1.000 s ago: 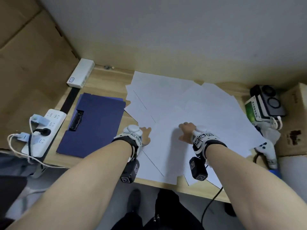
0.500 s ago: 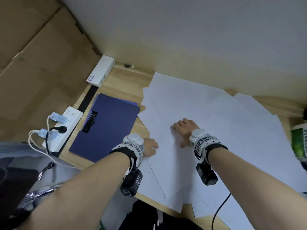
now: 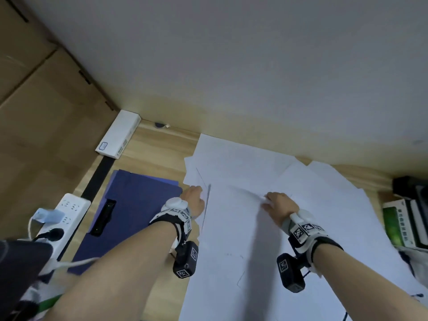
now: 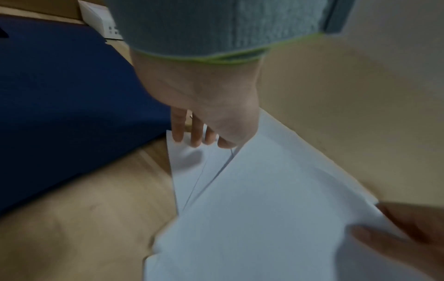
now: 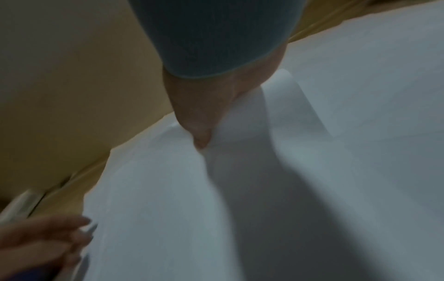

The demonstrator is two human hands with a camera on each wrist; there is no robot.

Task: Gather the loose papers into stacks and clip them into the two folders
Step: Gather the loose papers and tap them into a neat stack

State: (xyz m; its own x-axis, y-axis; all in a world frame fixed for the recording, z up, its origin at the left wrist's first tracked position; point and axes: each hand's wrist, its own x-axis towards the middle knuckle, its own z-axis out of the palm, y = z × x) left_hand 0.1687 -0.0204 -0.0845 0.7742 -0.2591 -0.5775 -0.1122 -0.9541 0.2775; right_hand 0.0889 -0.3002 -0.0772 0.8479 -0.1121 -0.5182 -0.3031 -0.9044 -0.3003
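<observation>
Several loose white papers (image 3: 266, 163) lie spread over the wooden desk (image 3: 157, 147). A large top sheet (image 3: 236, 239) is raised a little off the pile. My left hand (image 3: 194, 200) pinches its left edge, thumb on top and fingers under (image 4: 197, 138). My right hand (image 3: 278, 205) grips the sheet's far edge, with the thumb (image 5: 200, 140) pressed on it and the paper bowing. Two dark blue folders (image 3: 129, 214) lie stacked to the left of the papers, a black clip (image 3: 103, 217) on the upper one; the folder (image 4: 60, 95) also shows beside my left hand.
A white power strip (image 3: 67, 216) with plugs sits at the desk's left edge. A white box (image 3: 120, 135) stands in the back left corner. A green box (image 3: 398, 223) and dark devices are at the right. The wall runs close behind the papers.
Both hands have slid away from me over the papers and moved apart. They now hold the edges of the top sheet, which has lifted. The head view has swung closer and rightward.
</observation>
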